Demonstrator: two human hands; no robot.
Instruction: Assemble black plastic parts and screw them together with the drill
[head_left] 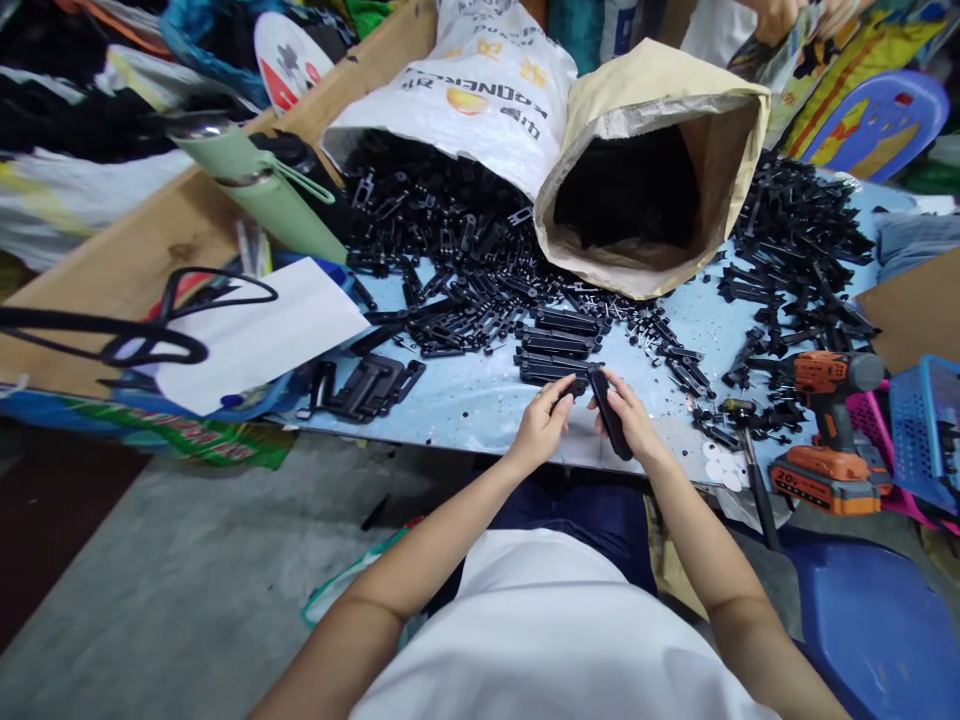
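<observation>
Right hand (pixel 636 422) closed around a long black plastic part (pixel 607 412) above the table (pixel 480 400) edge (near the stacked parts (pixel 559 345)); left hand (pixel 541 425) fingertips at its upper end, grip I cannot tell.

Matt black plastic part (pixel 609 415), smooth pale-blue tabletop (pixel 480 395), creased brown paper sack (pixel 645 80), woven white plastic bag (pixel 480 90)

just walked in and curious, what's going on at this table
A person's right hand holds a long black plastic part; the left hand touches another black piece at the near edge of a neat stack. Loose black parts spill from two sacks across the blue table, and an orange drill sits at the right.
</observation>
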